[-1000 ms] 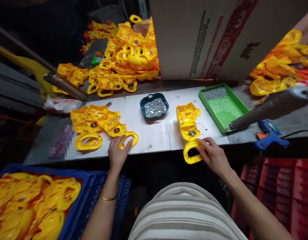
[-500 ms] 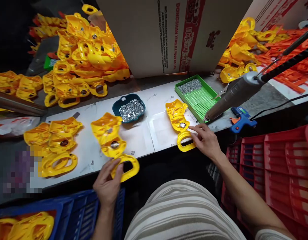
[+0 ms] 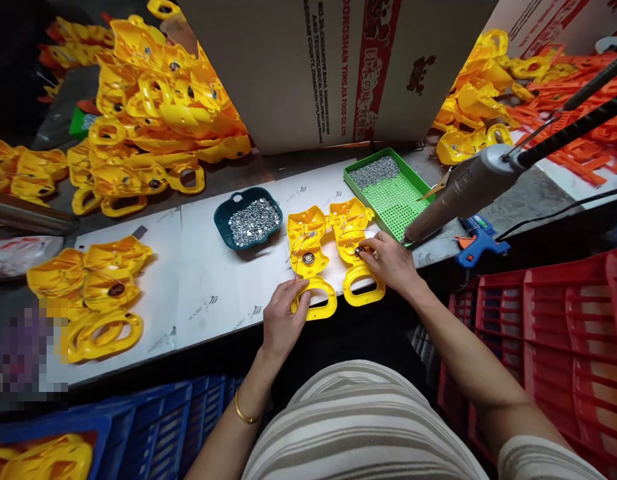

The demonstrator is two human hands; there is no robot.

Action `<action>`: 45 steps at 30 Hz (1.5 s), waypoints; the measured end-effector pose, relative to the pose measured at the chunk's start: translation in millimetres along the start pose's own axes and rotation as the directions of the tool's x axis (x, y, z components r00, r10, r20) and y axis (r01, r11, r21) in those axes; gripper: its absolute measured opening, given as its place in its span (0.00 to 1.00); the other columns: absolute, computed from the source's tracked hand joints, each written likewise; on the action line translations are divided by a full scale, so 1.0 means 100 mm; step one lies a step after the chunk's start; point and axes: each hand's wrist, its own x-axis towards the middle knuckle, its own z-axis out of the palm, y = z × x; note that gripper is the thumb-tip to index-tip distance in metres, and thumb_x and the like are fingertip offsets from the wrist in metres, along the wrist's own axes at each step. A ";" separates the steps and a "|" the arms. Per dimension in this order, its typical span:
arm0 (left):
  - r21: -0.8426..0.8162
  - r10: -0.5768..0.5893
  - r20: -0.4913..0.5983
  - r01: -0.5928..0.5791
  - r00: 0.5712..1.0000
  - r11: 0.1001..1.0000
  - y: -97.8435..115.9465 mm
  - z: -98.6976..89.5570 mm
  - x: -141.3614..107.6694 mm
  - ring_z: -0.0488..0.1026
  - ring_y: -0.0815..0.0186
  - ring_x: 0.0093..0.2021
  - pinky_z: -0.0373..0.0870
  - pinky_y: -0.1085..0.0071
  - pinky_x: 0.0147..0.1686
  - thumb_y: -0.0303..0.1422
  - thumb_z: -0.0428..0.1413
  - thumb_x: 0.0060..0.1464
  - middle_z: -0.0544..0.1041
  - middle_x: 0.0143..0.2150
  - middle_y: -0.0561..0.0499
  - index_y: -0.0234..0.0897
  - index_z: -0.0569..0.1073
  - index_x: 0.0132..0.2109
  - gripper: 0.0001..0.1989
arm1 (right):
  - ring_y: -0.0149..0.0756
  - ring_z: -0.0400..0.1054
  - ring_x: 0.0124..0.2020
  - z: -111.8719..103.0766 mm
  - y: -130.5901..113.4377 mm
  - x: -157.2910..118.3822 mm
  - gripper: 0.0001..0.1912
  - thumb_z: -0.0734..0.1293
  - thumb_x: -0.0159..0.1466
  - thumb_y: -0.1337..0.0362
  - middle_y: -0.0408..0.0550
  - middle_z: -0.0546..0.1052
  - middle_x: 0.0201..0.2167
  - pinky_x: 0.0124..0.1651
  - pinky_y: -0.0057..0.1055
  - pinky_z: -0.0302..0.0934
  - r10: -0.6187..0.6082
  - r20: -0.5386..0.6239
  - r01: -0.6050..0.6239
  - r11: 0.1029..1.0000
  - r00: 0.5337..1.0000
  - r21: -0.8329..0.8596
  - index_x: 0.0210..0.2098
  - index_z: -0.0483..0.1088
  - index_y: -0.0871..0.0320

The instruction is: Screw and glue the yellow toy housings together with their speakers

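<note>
Two yellow plastic shell halves with loop handles lie side by side on the white-covered bench. My left hand (image 3: 287, 313) grips the handle of the left shell half (image 3: 309, 233), pinched between thumb and fingers. A round metal-looking disc (image 3: 309, 259) and thin wires show inside it. On the right shell half (image 3: 349, 230), my right hand (image 3: 388, 261) has its fingertips closed at a dark round part (image 3: 359, 251); whether they grip it or only press it is hidden. Behind them stand a dark teal dish (image 3: 248, 219) of small metal pieces and a green tray (image 3: 388, 190) with screws at one end.
A hanging grey electric screwdriver (image 3: 463, 190) slants over the tray's right side, by a blue glue gun (image 3: 481, 245). More yellow shells (image 3: 111, 273) lie at left. A cardboard box (image 3: 333, 73) stands behind; blue (image 3: 153, 427) and red crates (image 3: 553, 333) flank me below.
My left hand has carried its shell half rightward and set it beside the other one. My right hand has shifted from near the right shell's handle onto its round part.
</note>
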 end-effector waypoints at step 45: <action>-0.071 0.079 0.146 -0.069 0.986 0.995 0.58 0.35 0.48 0.74 0.69 0.33 0.72 0.72 0.39 0.37 0.54 0.62 0.75 0.53 0.41 0.34 0.66 0.60 0.22 | 0.35 0.71 0.35 0.07 0.03 -0.16 0.08 0.67 0.63 0.65 0.48 0.76 0.36 0.41 0.32 0.66 -0.078 -0.143 0.126 0.922 0.987 0.367 0.41 0.76 0.58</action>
